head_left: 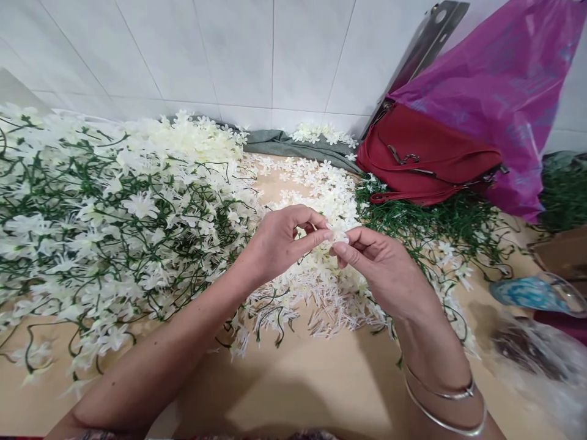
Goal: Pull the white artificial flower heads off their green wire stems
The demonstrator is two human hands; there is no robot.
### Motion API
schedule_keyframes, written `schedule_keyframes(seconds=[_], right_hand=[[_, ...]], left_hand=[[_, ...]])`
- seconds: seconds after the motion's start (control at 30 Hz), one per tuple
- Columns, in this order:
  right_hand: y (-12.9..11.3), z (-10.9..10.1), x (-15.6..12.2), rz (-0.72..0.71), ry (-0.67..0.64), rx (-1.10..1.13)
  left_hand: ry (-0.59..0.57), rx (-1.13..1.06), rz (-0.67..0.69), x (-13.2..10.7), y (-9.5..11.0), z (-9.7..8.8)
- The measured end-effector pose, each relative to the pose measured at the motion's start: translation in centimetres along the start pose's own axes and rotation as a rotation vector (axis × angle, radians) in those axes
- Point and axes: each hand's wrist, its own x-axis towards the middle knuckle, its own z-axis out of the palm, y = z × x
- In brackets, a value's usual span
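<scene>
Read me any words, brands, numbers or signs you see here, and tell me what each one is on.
No text can be read.
Purple plastic bag: faint blue print, too blurred to make out.
Blue-and-white item at the right: blurred pattern, no legible lettering.

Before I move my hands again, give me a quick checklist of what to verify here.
1. Left hand pinching the white flower: ok, thumb and fingertips are on it.
2. Right hand gripping that flower's other side: ok.
3. Flower properly put together: cannot tell, the fingers cover part of it.
4. Loose white blossoms nearby: ok, spread on the table just beyond the hands.
5. Green stems apart from the red bag: not ok, the bag sits against them.
</scene>
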Motion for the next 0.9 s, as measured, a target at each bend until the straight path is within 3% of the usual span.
schedule_keyframes(seconds=[0.13,0.3,0.4,0.5,0.7,0.9], right_hand=[[1.5,-0.4,0.2,-0.018,0.091,0.009],[2.3,-0.5,0.1,-0.221,0.317,-0.364],[1.7,0.2,-0.1,-0.367,0.316,-0.416],[1.3,1.2,-0.4,-0.421,0.31,-0.39],[1.8,1.7,-0.6,-0.352,0.406,-0.321],[2.3,1.7,-0.4,-0.296,0.321,-0.185]], left_hand=[[0.036,-0.076,-0.109,0.3,-0.9,-0.5],[0.03,-0.065,-0.189,0.4,-1.3,-0.7],[0.016,0.005,-0.181,0.2,-0.6,-0.2],[-0.013,0.05,-0.131,0.1,-0.1,0.5],[0.018,0.056,-0.056,-0.2,-0.2,1.5],[0.039,-0.096,-0.048,-0.6,0.1,2.0]])
